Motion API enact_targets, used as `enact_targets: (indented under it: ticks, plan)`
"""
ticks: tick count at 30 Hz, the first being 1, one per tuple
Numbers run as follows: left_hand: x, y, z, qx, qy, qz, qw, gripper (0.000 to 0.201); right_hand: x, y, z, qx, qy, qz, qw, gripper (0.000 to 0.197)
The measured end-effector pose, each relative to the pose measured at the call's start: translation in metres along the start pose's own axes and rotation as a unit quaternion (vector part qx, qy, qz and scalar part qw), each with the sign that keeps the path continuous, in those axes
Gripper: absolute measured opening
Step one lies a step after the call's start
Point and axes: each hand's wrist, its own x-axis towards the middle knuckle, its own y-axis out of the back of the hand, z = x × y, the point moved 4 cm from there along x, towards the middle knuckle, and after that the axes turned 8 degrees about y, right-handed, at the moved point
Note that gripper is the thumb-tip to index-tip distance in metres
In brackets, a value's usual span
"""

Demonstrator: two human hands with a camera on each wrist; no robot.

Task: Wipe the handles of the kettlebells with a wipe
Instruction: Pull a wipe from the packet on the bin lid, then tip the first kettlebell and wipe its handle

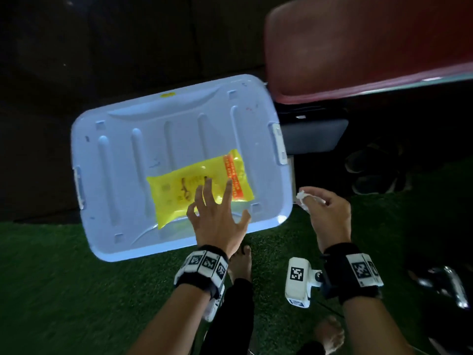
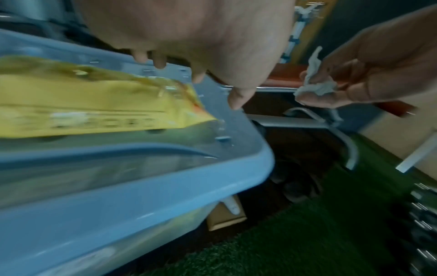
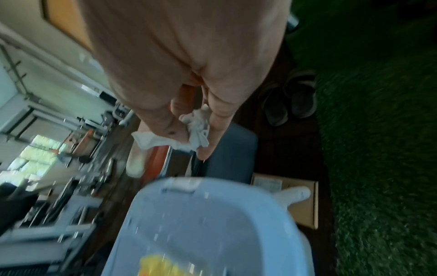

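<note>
I am pinching a crumpled wipe [image 1: 304,198] in my right hand [image 1: 330,213], while my left hand [image 1: 217,216] is hovering spread and empty just over the yellow wipe pack [image 1: 179,185] on the blue bin lid [image 1: 115,149]. No kettlebell handle is showing clearly near either hand. Such a loose, bunched pinch risks the wipe slipping out, or only skimming the handle once I am rubbing.

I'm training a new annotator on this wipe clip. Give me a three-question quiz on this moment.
1. True or false: the right hand pinches a crumpled white wipe.
2. The yellow wipes pack lies on: A) the green turf B) the blue bin lid C) a chair.
3. Fill in: the left hand reaches over the pack with fingers ____.

Key: 1 true; 2 B; 3 spread.
</note>
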Motion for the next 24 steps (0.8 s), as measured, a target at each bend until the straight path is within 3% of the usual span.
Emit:
enact_targets:
  ticks: [3, 9, 12, 17, 24]
  plan:
    - [-0.044, -0.016, 0.077, -0.015, -0.138, -0.039, 0.989, 0.074, -0.014, 0.095, 0.012, 0.04, -0.006, 0.077, 0.996, 0.012]
    - [-0.136, -0.119, 0.252, -0.04, -0.303, -0.282, 0.909, 0.042, -0.04, 0.306, 0.093, 0.049, -0.03, 0.238, 0.97, 0.006]
    - [-0.179, -0.193, 0.325, -0.019, -0.333, -0.365, 0.869, 0.035, -0.041, 0.397, 0.159, 0.039, -0.056, 0.292, 0.954, 0.009]
    - [-0.231, -0.323, 0.407, 0.053, -0.372, -0.413, 0.83, 0.043, -0.033, 0.503, 0.28, 0.014, -0.065, 0.322, 0.944, 0.021]
    - [-0.237, -0.481, 0.474, -0.027, -0.332, -0.399, 0.854, 0.076, -0.004, 0.556, 0.401, -0.016, -0.013, 0.357, 0.934, 0.045]
